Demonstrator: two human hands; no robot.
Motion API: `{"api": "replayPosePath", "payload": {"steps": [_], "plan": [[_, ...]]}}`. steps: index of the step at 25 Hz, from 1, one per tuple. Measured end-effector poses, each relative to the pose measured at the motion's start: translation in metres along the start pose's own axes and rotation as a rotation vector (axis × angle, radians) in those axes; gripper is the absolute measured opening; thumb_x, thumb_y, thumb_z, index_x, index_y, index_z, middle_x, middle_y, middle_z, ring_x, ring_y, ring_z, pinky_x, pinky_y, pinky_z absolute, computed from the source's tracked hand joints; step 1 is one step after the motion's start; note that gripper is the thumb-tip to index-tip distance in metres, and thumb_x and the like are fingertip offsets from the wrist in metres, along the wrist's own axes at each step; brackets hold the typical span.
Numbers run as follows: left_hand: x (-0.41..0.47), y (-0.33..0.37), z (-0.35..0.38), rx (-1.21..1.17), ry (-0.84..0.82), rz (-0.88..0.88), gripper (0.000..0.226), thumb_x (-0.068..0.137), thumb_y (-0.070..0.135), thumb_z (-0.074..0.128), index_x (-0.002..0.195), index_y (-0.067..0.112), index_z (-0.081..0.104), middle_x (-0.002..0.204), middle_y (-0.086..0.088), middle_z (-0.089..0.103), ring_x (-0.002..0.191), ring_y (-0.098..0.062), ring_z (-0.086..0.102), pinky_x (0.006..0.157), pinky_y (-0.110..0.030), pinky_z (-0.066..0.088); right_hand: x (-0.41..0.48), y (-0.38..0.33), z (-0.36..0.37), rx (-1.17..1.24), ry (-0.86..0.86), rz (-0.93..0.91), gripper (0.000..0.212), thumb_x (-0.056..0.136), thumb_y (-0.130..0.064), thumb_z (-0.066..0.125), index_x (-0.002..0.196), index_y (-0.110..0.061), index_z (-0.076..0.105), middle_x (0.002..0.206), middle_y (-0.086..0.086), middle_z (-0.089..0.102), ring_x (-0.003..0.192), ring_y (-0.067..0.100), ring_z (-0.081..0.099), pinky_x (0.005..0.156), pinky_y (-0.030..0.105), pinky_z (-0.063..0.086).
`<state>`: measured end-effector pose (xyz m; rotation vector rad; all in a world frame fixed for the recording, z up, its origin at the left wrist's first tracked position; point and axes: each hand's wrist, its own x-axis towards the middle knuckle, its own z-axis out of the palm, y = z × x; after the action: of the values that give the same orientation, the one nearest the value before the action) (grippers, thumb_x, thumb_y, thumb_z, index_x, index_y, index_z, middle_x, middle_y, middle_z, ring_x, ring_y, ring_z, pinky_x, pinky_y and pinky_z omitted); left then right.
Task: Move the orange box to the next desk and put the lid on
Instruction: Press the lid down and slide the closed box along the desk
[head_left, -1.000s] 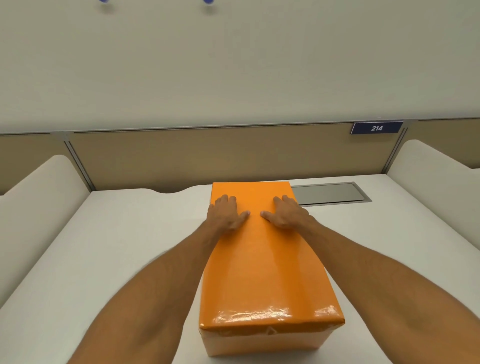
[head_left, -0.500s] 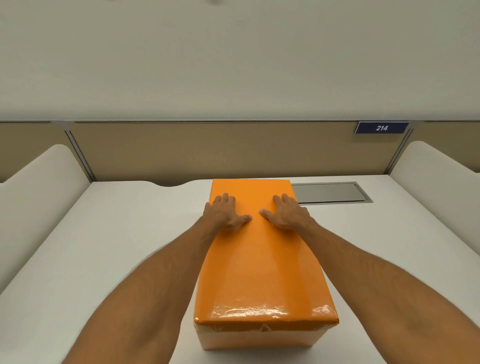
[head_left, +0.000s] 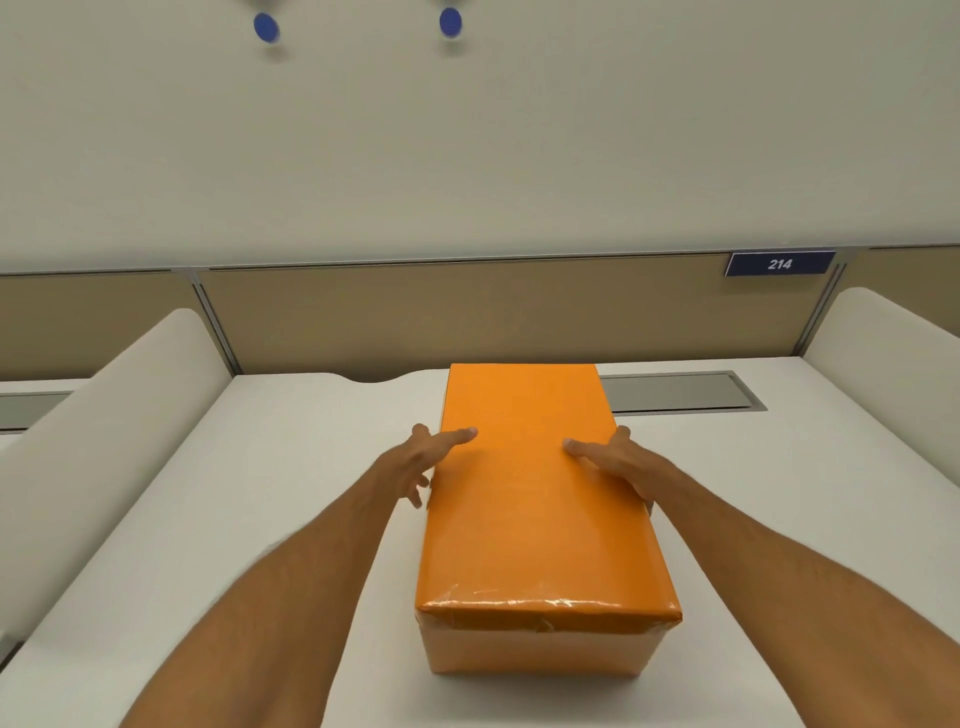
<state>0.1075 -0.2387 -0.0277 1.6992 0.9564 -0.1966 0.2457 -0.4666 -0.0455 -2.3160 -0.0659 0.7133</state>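
Observation:
The orange box (head_left: 537, 649) stands lengthwise in the middle of the white desk (head_left: 249, 499). Its glossy orange lid (head_left: 530, 519) sits on top and covers it fully. My left hand (head_left: 415, 462) rests at the lid's left long edge, thumb lying on top and fingers spread loosely down the side. At the right long edge is my right hand (head_left: 623, 462), thumb on the lid and fingers folded over the edge, hidden behind the box. Neither hand lifts the box.
A grey cable hatch (head_left: 680, 392) is set into the desk behind the box on the right. Rounded white dividers rise at the left (head_left: 104, 441) and right (head_left: 893, 374). A tan back panel carries a blue sign "214" (head_left: 779, 263).
Both hands have slid outward from lying flat on the middle of the lid to its left and right edges. The box stays where it was.

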Motion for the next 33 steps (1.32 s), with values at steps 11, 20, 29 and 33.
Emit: {"api": "replayPosePath", "payload": {"steps": [11,20,29,33], "plan": [[-0.011,-0.025,0.030,-0.126,0.078,0.087,0.109,0.065,0.041,0.086,0.148,0.022,0.018,0.147,-0.012,0.041,0.128,-0.037,0.047,0.103,-0.053,0.041,-0.006,0.008,0.001,0.215,-0.043,-0.022,0.099,0.070,-0.044,0.082,0.147,-0.021,0.025,0.146,0.012,0.044,0.128,0.039,0.047,0.094,0.058,0.041],[-0.026,-0.027,-0.013,-0.185,0.196,0.133,0.105,0.064,0.039,0.086,0.147,0.021,0.024,0.145,-0.011,0.044,0.127,-0.035,0.049,0.102,-0.052,0.043,-0.011,-0.037,0.018,0.288,-0.126,-0.135,0.096,0.069,-0.040,0.085,0.146,-0.025,0.029,0.142,0.011,0.048,0.122,0.038,0.051,0.085,0.056,0.043],[-0.030,-0.042,-0.107,-0.177,0.329,0.087,0.107,0.066,0.040,0.085,0.150,0.020,0.022,0.148,-0.011,0.040,0.130,-0.035,0.046,0.103,-0.050,0.041,-0.015,-0.122,0.076,0.204,-0.254,-0.190,0.096,0.072,-0.040,0.082,0.148,-0.026,0.024,0.146,0.014,0.042,0.128,0.043,0.046,0.097,0.069,0.037],[-0.011,-0.061,-0.162,-0.201,0.376,0.041,0.109,0.065,0.039,0.086,0.150,0.022,0.020,0.149,-0.012,0.039,0.129,-0.036,0.046,0.102,-0.050,0.042,-0.010,-0.167,0.121,0.198,-0.305,-0.208,0.091,0.074,-0.038,0.081,0.146,-0.024,0.027,0.145,0.013,0.044,0.127,0.042,0.047,0.096,0.068,0.038]]}}
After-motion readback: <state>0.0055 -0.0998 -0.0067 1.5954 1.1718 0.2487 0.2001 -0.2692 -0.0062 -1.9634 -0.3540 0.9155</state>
